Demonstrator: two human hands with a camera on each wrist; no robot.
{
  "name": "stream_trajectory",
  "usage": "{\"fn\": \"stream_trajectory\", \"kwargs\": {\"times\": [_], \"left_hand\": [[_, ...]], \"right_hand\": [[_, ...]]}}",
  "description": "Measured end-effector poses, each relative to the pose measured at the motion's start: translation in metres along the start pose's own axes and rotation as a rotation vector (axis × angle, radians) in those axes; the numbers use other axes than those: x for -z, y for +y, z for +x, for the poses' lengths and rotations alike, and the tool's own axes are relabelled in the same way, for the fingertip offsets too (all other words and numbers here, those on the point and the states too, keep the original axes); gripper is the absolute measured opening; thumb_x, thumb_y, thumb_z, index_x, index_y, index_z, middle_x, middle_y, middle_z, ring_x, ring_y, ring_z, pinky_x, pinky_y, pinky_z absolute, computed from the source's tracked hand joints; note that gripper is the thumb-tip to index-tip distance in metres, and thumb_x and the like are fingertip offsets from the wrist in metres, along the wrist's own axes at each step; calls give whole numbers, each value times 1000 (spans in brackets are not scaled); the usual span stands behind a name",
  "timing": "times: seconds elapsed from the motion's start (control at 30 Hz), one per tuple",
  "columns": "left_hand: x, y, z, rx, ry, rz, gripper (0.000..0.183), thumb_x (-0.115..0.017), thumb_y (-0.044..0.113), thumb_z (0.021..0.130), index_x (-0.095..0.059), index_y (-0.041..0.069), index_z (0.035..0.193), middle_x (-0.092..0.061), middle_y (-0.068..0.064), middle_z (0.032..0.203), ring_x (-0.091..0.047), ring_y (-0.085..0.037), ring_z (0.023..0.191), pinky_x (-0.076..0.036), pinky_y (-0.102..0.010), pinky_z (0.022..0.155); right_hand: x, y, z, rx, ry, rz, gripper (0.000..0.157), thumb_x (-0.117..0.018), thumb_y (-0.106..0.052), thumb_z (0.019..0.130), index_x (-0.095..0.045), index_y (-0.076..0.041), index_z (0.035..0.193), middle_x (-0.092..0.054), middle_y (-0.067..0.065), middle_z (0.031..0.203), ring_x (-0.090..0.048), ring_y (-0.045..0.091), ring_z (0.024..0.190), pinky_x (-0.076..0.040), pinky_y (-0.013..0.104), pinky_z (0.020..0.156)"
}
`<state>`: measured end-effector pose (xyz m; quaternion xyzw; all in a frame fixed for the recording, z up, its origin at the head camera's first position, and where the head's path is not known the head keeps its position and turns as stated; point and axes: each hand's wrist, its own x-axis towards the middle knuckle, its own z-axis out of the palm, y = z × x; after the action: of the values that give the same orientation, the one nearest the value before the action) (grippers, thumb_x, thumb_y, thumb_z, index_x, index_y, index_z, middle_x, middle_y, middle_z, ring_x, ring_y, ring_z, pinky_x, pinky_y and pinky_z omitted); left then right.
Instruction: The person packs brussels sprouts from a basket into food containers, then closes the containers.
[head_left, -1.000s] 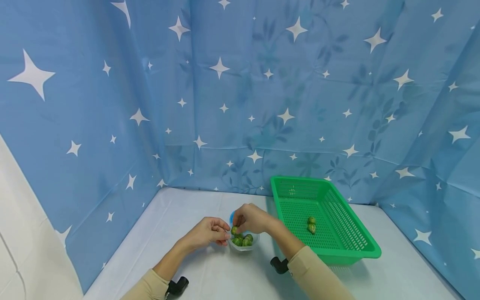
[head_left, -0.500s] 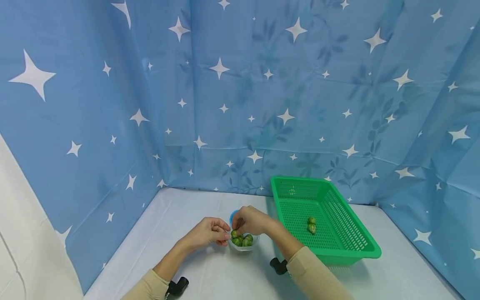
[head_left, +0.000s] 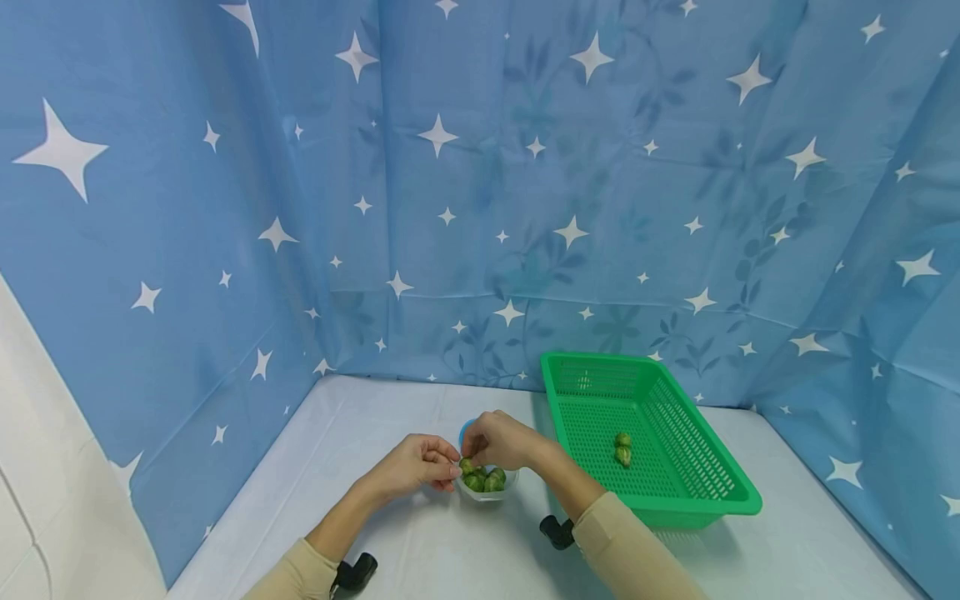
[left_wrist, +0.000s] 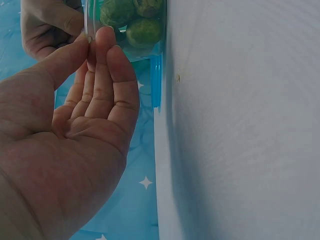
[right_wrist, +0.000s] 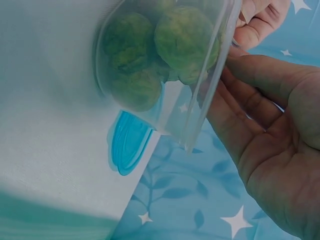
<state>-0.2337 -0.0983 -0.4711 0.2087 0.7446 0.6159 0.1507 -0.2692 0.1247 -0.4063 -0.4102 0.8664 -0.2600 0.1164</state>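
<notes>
I see: container [right_wrist: 174,120], clear smooth plastic; lid [right_wrist: 130,145], glossy translucent plastic; basket [head_left: 712,442], perforated plastic; Brussels sprouts [head_left: 492,483], matt, leaf-layered. My right sleeve [head_left: 633,550] is matt cloth; the tabletop covering [head_left: 390,417], matt and lightly creased.

In front of you on tbl [head_left: 420,542]: tub [head_left: 483,497] w/ sprouts [head_left: 475,482] in it, your L hand [head_left: 412,467] at its left rim, R hand [head_left: 504,439] over it, lid [right_wrist: 131,145] behind. To your right: basket [head_left: 697,505] w/ 2 sprouts [head_left: 623,457]; curtain [head_left: 480,192] at back.
</notes>
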Motion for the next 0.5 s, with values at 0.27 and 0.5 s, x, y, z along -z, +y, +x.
{"fn": "stream_trajectory", "kwargs": {"times": [0.27, 0.5], "left_hand": [[1, 0, 1, -10, -4, -2, 25, -73, 12, 98, -67, -5, 116, -77, -14, 93, -76, -20, 81, -64, -44, 80], [1, -1, 1, -11, -8, -1, 25, -73, 12, 98, -67, -6, 116, -77, -14, 93, -76, -20, 81, -64, -45, 81]], "right_hand": [[-1, -2, -1, -3, -10, -11, 14, -78, 6, 88, -77, -7, 93, -77, 0, 89, -70, 5, 80, -57, 19, 73], [0, -2, -1, -3, 4, -34, 8, -80, 0, 89, -77, -7, 89, -76, 4, 84, -66, 4, 74, -55, 20, 69]]}}
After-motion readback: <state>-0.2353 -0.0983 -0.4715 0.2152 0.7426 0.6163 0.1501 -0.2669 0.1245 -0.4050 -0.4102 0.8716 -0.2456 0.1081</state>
